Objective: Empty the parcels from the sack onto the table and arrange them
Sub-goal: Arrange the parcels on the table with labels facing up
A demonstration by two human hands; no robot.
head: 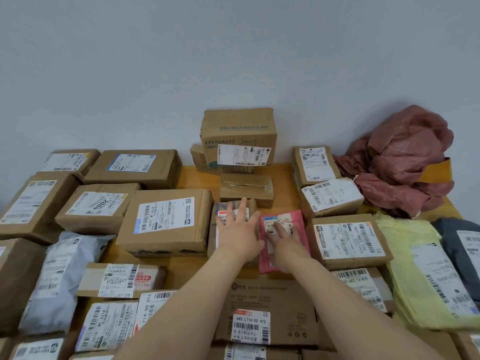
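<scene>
Several labelled parcels cover the wooden table (pixel 192 178). My left hand (pixel 237 229) lies flat with spread fingers on a small brown parcel (pixel 215 242) at the centre. Right beside it, my right hand (pixel 287 241) presses flat on a pink mailer (pixel 298 219) with a white label. The crumpled dark red sack (pixel 407 162) lies at the back right, against the wall. A large cardboard box (pixel 166 222) sits directly left of the small brown parcel.
A tall HYNAUT box (pixel 239 133) stands at the back centre, with a taped brown packet (pixel 246 187) in front of it. A yellow mailer (pixel 420 276) and a dark grey mailer (pixel 462 242) lie at the right. A grey-white mailer (pixel 59 276) lies at the left. Boxes line the near edge.
</scene>
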